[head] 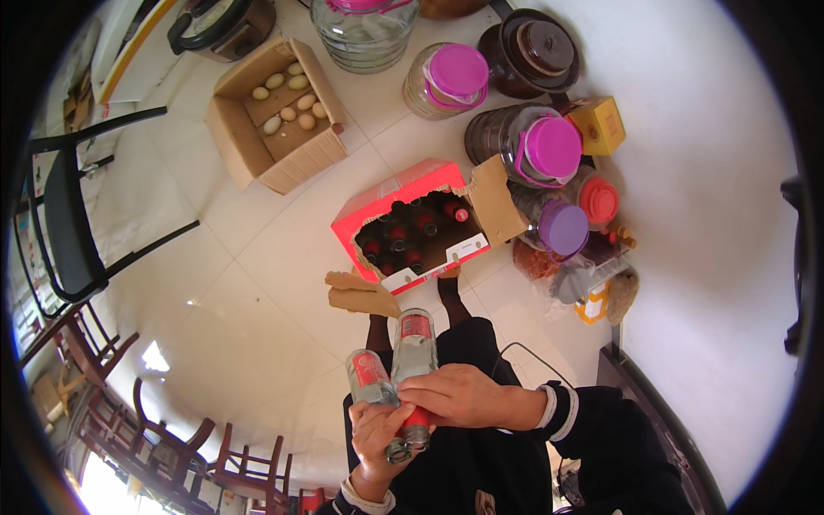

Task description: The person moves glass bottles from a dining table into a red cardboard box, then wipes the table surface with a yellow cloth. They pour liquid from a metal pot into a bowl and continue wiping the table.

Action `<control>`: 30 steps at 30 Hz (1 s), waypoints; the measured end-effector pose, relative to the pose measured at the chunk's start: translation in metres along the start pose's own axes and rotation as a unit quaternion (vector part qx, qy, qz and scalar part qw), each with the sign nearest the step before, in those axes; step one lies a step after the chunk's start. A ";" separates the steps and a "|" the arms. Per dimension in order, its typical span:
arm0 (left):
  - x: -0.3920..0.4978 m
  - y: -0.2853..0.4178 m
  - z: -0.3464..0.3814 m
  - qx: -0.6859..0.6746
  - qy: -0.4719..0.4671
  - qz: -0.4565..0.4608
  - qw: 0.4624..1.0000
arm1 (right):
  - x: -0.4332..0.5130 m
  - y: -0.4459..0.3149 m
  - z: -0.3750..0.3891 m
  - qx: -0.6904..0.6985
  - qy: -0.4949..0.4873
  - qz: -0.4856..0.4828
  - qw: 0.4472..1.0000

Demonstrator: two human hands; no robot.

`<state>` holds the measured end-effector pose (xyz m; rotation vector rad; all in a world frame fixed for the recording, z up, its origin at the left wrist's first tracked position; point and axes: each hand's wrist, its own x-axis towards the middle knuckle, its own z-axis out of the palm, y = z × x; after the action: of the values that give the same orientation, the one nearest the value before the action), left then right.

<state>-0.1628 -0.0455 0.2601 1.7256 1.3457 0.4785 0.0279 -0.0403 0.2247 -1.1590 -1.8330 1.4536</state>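
My left hand is closed around the neck end of a clear glass bottle with a red label. A second clear glass bottle, also red-labelled and with red on its neck, lies against it on the right. My right hand grips this second bottle around its shoulder, and my left fingertips reach its neck. Both open mouths point towards me, and the bases point away. Just beyond the bases is a red cardboard box, its top torn open. Several dark-looking bottles with red labels stand inside.
Beyond lies an open cardboard box holding several eggs. Lidded jars and a brown crock line the right wall. A rice cooker stands at the far left. Chairs occupy the left; a torn flap juts from the red box.
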 end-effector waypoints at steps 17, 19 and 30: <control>-0.002 -0.004 -0.004 -0.049 -0.039 -0.039 0.997 | -0.033 0.079 -0.054 -0.121 0.293 0.174 0.932; -0.002 -0.006 -0.006 -0.045 -0.038 -0.036 0.998 | -0.034 0.088 -0.048 -0.124 0.294 0.180 0.930; -0.004 -0.014 -0.012 -0.037 -0.035 -0.032 0.998 | -0.030 0.097 -0.028 -0.210 0.300 0.114 0.923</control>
<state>-0.1813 -0.0440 0.2565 1.6198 1.3140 0.4232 0.0944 -0.0472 0.1432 -1.8352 -1.6264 0.6796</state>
